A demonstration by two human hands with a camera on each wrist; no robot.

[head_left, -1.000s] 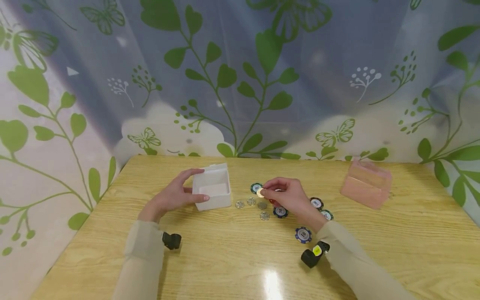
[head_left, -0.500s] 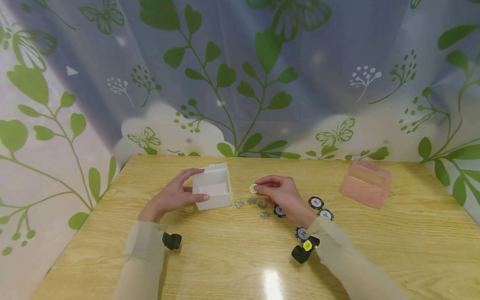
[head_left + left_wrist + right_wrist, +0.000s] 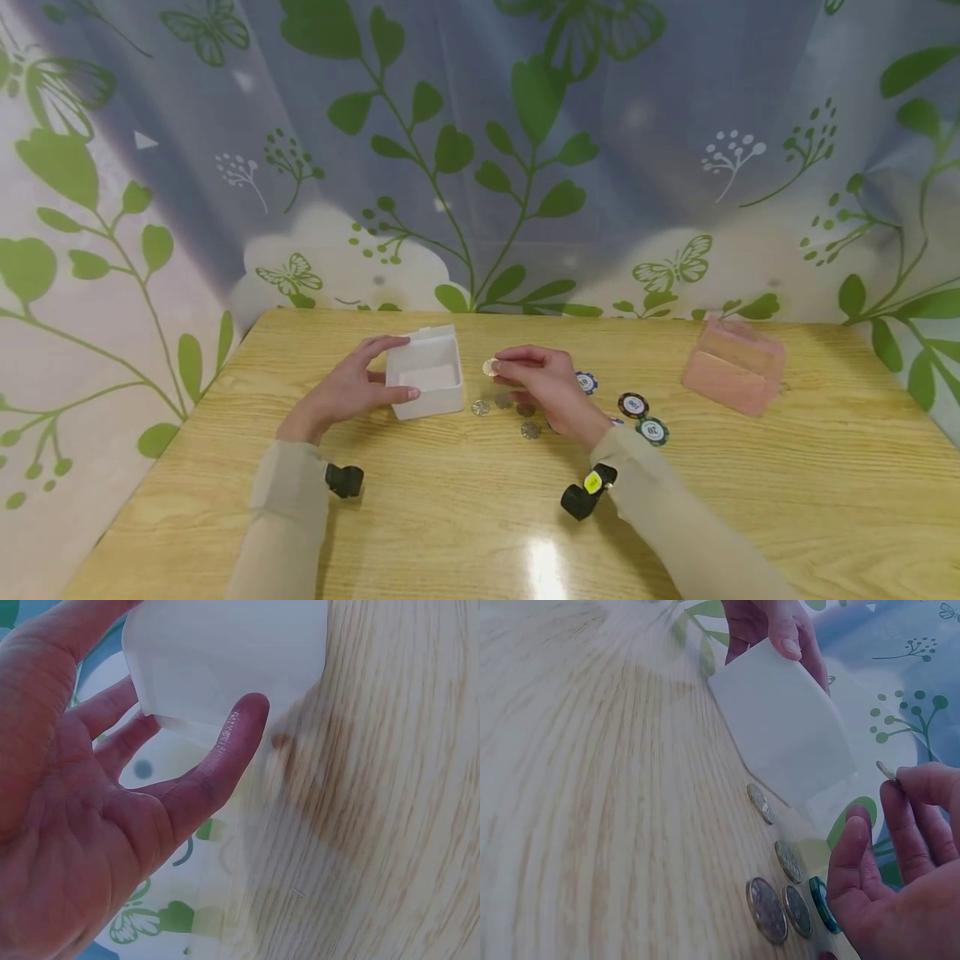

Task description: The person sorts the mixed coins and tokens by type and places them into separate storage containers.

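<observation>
Coin [image 3: 490,367] pinched in right hand [image 3: 542,387] fingertips, lifted off table [image 3: 450,533], now just beside white box [image 3: 424,382]; a second ago lower, over chips. Carry toward box underway. Left hand [image 3: 347,390] grips box side, near table's far edge. Loose coins [image 3: 517,412], chips [image 3: 637,412] below; pink box [image 3: 733,367] far right. Path unobstructed.
</observation>
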